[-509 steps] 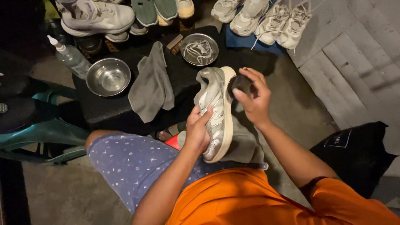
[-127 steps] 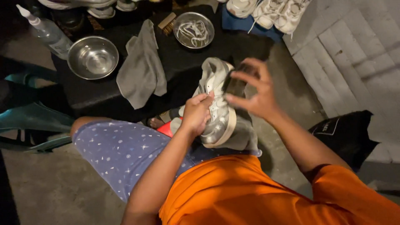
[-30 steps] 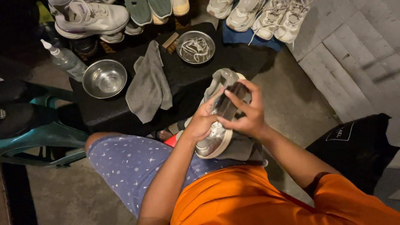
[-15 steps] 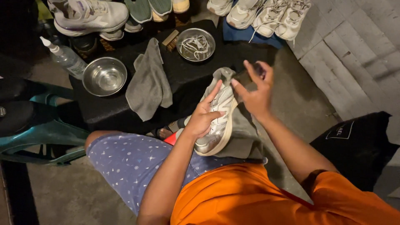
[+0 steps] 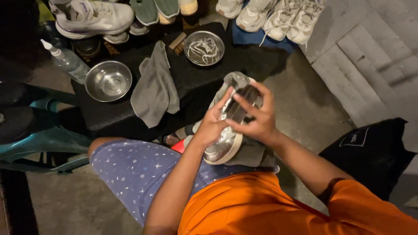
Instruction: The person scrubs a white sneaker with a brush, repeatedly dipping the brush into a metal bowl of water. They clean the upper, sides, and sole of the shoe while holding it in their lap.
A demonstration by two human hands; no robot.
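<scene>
I hold a silver-grey sneaker (image 5: 226, 139) over my lap, toe pointing away from me. My left hand (image 5: 212, 125) grips its left side near the middle. My right hand (image 5: 257, 122) lies across the upper with fingers spread, pressing a small dark brush-like thing (image 5: 240, 103) against the shoe. A grey cloth (image 5: 254, 154) is bunched under the sneaker on my lap. What exactly the dark thing is, I cannot tell.
A low black table (image 5: 109, 122) in front carries a grey rag (image 5: 154, 89), an empty steel bowl (image 5: 109, 81), a bowl of white laces (image 5: 203, 47) and a clear squeeze bottle (image 5: 67, 63). Several sneakers (image 5: 93, 17) line the far side. A teal chair (image 5: 43, 143) stands left, a black bag (image 5: 370, 152) right.
My right hand, lifted past the toe half a second ago, has come back down onto the sneaker's upper with the dark thing. My left hand keeps its grip.
</scene>
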